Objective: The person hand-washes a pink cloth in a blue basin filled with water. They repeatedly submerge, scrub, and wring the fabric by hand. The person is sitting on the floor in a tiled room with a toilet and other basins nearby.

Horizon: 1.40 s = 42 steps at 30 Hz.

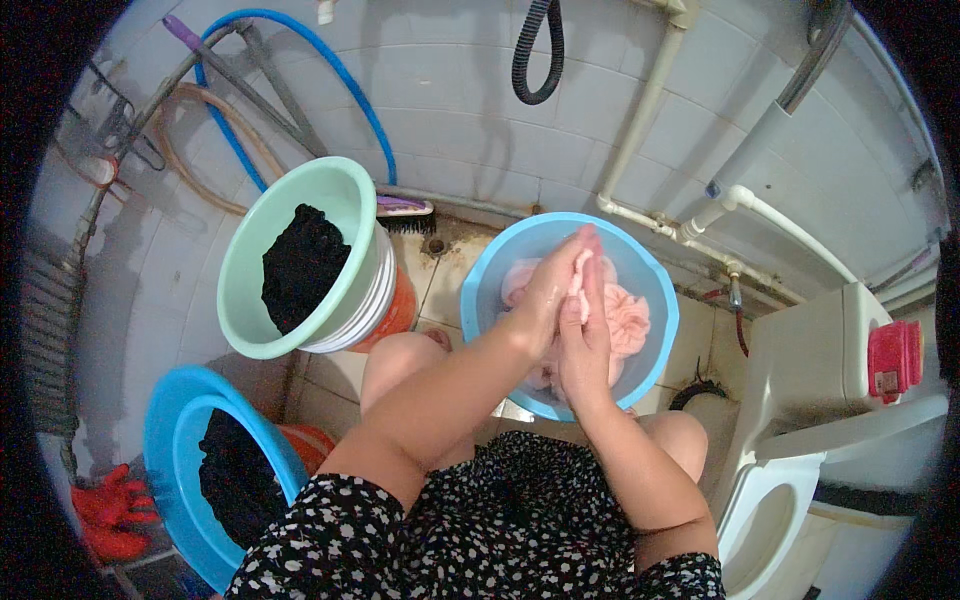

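Over a blue basin (473, 300) my two hands are pressed palm to palm, fingers pointing away from me. Wet pale pink cloth (579, 272) shows squeezed between them. My left hand (553, 283) lies along one side of it, and my right hand (588, 345) closes on the other, thumb across. More of the pink fabric (628, 318) lies bunched in the basin below and around my hands. Whether the held part joins this bunch, I cannot tell. Its kind of garment does not show.
Left of my knees, a mint green basin (240, 290) holds black cloth (305, 268). A blue tub (172, 470) nearer me holds more black cloth (238, 480). A toilet (770, 510) stands at right. A brush (408, 212) and pipes (640, 120) line the tiled wall.
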Each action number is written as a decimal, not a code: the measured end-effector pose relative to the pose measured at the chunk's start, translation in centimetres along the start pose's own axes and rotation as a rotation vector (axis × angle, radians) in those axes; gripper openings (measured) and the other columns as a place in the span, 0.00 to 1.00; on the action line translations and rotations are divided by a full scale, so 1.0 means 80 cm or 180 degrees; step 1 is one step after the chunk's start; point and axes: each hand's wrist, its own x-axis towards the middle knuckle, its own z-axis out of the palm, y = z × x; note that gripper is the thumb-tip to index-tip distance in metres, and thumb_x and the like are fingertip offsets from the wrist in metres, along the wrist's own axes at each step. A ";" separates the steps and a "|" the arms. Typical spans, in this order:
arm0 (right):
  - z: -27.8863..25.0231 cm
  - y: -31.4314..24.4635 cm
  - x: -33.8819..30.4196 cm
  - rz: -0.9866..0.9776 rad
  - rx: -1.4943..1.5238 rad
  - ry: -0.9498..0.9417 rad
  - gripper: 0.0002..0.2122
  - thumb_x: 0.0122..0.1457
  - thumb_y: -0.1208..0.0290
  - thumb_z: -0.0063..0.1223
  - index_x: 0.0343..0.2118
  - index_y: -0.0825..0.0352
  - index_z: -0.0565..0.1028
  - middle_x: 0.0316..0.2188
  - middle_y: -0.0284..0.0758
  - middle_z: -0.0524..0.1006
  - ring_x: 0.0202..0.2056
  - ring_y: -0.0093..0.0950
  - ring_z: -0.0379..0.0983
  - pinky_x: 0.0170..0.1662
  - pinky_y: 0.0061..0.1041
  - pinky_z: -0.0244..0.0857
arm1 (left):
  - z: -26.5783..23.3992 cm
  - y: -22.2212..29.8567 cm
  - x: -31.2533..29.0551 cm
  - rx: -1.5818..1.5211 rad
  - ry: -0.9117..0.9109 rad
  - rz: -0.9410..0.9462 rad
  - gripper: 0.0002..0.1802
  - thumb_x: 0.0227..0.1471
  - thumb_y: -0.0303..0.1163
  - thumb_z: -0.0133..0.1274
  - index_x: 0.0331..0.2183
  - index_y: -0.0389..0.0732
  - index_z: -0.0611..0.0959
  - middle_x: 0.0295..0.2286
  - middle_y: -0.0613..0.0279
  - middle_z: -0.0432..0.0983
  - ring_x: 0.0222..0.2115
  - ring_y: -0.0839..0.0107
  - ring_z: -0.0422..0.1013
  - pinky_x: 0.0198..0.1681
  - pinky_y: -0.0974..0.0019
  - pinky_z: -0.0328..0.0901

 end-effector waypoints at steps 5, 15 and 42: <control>-0.041 0.030 0.047 0.1264 0.0576 0.0294 0.24 0.63 0.60 0.33 0.58 0.70 0.55 0.55 0.43 0.61 0.54 0.32 0.58 0.57 0.26 0.50 | 0.053 -0.044 -0.054 -0.0293 -0.0376 0.0232 0.24 0.57 0.45 0.42 0.51 0.42 0.66 0.44 0.63 0.67 0.46 0.72 0.64 0.48 0.66 0.62; -0.045 0.021 0.042 0.1453 0.0975 0.0324 0.24 0.64 0.60 0.27 0.58 0.70 0.54 0.57 0.43 0.57 0.57 0.34 0.54 0.59 0.27 0.44 | 0.026 -0.090 -0.019 -0.0203 -0.0196 0.0446 0.17 0.56 0.40 0.43 0.45 0.41 0.70 0.38 0.62 0.70 0.38 0.72 0.67 0.43 0.66 0.64; -0.027 0.039 0.024 0.1040 0.1313 -0.0199 0.24 0.64 0.57 0.27 0.59 0.67 0.54 0.56 0.44 0.59 0.57 0.34 0.55 0.58 0.28 0.49 | 0.013 -0.034 -0.001 0.0328 0.0438 0.0133 0.36 0.50 0.61 0.42 0.44 0.36 0.71 0.40 0.53 0.69 0.41 0.65 0.66 0.46 0.63 0.62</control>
